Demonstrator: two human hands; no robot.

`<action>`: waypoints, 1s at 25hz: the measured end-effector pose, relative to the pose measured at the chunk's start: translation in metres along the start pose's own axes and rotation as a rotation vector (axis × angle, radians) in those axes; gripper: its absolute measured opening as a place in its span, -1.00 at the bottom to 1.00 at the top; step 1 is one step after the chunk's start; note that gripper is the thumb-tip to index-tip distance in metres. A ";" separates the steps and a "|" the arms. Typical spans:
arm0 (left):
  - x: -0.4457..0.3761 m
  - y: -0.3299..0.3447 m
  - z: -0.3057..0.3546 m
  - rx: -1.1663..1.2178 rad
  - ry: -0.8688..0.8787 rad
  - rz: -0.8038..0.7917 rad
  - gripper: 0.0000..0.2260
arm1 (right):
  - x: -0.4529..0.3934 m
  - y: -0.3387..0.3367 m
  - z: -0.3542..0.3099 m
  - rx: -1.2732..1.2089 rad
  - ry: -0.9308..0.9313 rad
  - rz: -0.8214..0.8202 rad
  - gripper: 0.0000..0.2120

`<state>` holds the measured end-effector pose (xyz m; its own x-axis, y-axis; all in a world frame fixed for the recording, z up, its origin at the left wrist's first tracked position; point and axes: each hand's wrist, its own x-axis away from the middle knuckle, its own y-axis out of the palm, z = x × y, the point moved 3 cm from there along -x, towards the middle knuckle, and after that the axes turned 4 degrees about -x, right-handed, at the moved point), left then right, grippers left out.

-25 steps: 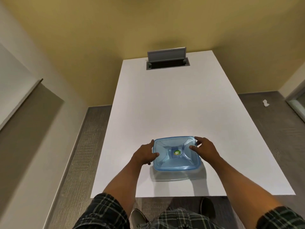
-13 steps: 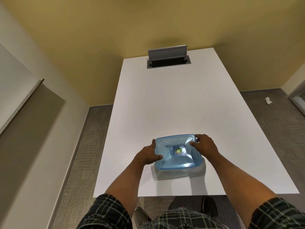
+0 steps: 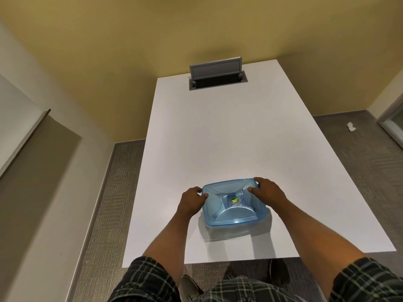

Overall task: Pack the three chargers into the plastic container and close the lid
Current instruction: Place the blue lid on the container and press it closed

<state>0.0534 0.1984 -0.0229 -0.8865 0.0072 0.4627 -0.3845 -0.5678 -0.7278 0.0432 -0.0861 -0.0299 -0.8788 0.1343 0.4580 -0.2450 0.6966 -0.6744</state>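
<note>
The blue plastic container (image 3: 234,205) sits near the bench's (image 3: 218,138) near edge, its lid (image 3: 229,190) on top; no chargers lie outside, so packing looks done and only pressing the lid shut remains. Its long axis runs roughly along the near edge, turned slightly. The left hand (image 3: 192,202) and right hand (image 3: 268,192) grip opposite short sides, fingers curled, thumbs on the lid.

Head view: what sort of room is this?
Probably an office meeting room: a long white table with a flip-up cable port at its far end, grey carpet, bare yellow wall.
</note>
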 end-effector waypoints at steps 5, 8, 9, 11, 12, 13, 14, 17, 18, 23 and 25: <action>-0.011 0.002 -0.003 0.155 -0.068 0.071 -0.75 | 0.006 -0.007 0.003 -0.046 0.025 0.025 -0.47; -0.017 0.004 -0.005 0.225 -0.100 0.077 -0.75 | 0.010 -0.006 0.002 -0.002 0.051 0.040 -0.47; -0.016 0.002 -0.004 0.249 -0.116 0.072 -0.77 | 0.010 -0.005 0.000 0.047 0.051 0.050 -0.46; -0.015 -0.002 -0.002 0.311 -0.159 0.062 -0.79 | 0.010 -0.005 -0.005 0.142 0.044 0.059 -0.46; -0.016 -0.004 -0.001 0.337 -0.179 0.053 -0.78 | 0.010 -0.007 -0.007 0.165 0.043 0.051 -0.46; -0.017 -0.004 -0.001 0.355 -0.195 0.040 -0.79 | 0.009 -0.008 -0.009 0.174 0.039 0.039 -0.46; -0.018 -0.005 -0.001 0.363 -0.210 0.026 -0.79 | 0.008 -0.010 -0.010 0.181 0.033 0.022 -0.46; -0.021 -0.003 -0.001 0.358 -0.248 0.021 -0.79 | 0.002 -0.010 -0.012 0.234 0.000 -0.028 -0.48; -0.020 -0.003 -0.001 0.361 -0.268 0.022 -0.78 | 0.001 -0.008 -0.013 0.265 -0.007 -0.035 -0.50; -0.024 0.000 -0.003 0.425 -0.360 -0.073 -0.74 | -0.005 -0.010 -0.016 0.345 -0.030 -0.050 -0.56; -0.025 0.001 -0.003 0.433 -0.374 -0.076 -0.75 | -0.009 -0.013 -0.018 0.384 -0.034 -0.079 -0.62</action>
<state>0.0747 0.2004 -0.0364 -0.6790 -0.1852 0.7104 -0.2339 -0.8626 -0.4485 0.0618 -0.0840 -0.0153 -0.8628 0.0628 0.5017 -0.4418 0.3889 -0.8085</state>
